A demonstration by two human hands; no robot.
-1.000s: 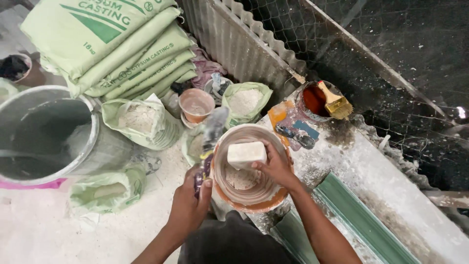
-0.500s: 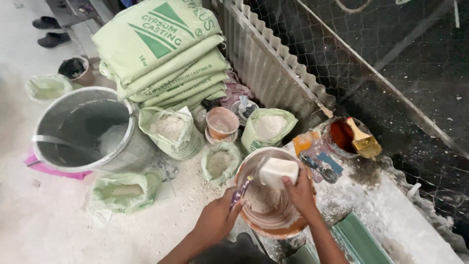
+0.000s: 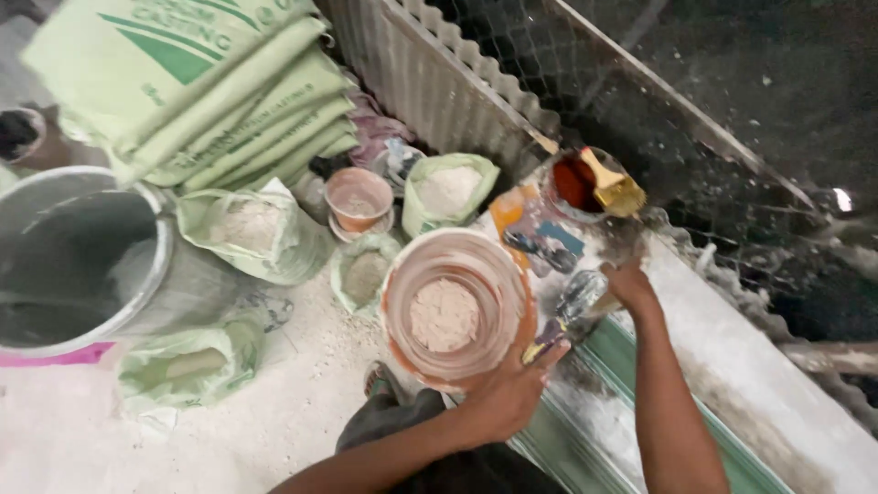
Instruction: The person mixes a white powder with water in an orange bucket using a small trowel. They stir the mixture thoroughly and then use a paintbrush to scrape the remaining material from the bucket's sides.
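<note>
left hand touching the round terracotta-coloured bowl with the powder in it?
Touching. The head view shows the left hand pressed against the near rim of the round terracotta-coloured bowl, fingers wrapped up its right side, no gap visible.

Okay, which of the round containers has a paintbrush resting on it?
The small pot of red liquid up by the wire mesh: a yellow paintbrush lies across its rim. The big bowl and small cup hold only powder.
</note>
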